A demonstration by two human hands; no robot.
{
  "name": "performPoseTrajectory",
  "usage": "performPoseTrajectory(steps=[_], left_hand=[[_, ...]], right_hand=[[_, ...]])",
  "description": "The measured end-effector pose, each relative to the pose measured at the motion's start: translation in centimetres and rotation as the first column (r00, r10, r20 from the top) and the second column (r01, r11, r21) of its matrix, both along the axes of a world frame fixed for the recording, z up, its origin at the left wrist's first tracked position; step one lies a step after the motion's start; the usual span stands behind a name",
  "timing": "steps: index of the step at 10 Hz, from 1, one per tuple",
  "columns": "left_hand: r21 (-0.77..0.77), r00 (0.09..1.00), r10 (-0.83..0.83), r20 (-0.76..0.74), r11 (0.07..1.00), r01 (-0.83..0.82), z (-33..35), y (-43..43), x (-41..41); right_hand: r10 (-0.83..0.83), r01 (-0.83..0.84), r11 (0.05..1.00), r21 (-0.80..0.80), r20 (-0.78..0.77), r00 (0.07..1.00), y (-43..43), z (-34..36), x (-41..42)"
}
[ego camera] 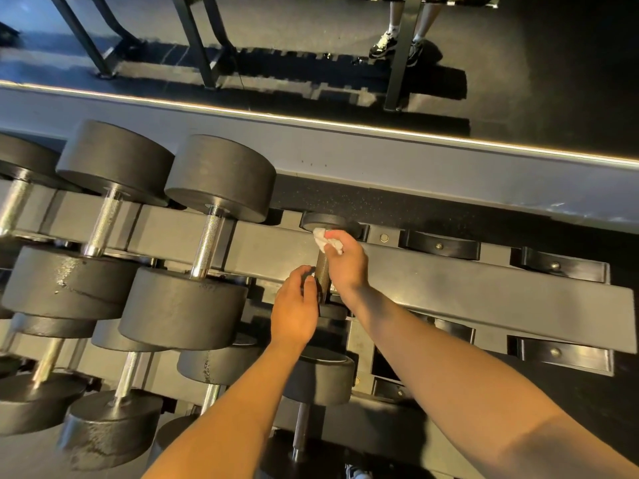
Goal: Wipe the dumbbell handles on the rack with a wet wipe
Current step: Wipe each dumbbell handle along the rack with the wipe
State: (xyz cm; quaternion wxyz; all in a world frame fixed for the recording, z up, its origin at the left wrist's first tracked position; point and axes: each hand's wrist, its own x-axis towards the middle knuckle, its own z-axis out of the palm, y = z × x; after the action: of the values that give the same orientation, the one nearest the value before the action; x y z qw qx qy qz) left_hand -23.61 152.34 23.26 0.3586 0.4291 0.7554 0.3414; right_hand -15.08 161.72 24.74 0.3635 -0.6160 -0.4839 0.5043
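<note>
A small black dumbbell lies on the top tier of the black rack (484,288), its knurled handle (322,271) running away from me. My right hand (345,262) holds a crumpled white wet wipe (323,238) against the far end of that handle, beside the far head (325,221). My left hand (294,305) grips the dumbbell's near head (308,283), most of which is hidden under the fingers. Two larger dumbbells with shiny handles (207,243) (103,223) sit to the left on the same tier.
Empty black cradles (442,245) (560,267) line the rack to the right. A lower tier holds several more dumbbells (318,378). Behind the rack is a grey ledge (415,157) below a mirror, in which a person's legs and shoes (383,46) show.
</note>
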Motion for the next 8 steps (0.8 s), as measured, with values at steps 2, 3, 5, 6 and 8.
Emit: performPoseTrajectory(steps=[2, 3, 5, 6, 8], left_hand=[[0.019, 0.996, 0.055, 0.072, 0.998, -0.056, 0.2, -0.1, 0.2], [0.013, 0.99, 0.062, 0.127, 0.998, -0.064, 0.3, -0.1, 0.0], [0.029, 0.98, 0.065, 0.186, 0.997, -0.072, -0.5, -1.0, -0.7], [0.021, 0.979, 0.073, 0.188, 0.997, -0.078, -0.4, -1.3, -0.4], [0.04, 0.98, 0.079, 0.18, 0.995, -0.088, -0.6, -1.1, -0.2]], right_hand=[[0.141, -0.146, 0.987, -0.063, -0.082, 0.987, -2.7, -0.1, 1.2], [0.199, -0.202, 0.972, -0.12, -0.035, 0.979, -3.9, -0.9, 1.8], [0.237, -0.234, 0.97, -0.063, 0.045, 0.971, -1.2, 1.0, 1.4], [0.226, -0.217, 0.967, -0.131, 0.055, 0.973, 0.2, 1.4, 0.9], [0.245, -0.247, 0.954, -0.167, -0.031, 0.969, -3.5, 1.0, 2.1]])
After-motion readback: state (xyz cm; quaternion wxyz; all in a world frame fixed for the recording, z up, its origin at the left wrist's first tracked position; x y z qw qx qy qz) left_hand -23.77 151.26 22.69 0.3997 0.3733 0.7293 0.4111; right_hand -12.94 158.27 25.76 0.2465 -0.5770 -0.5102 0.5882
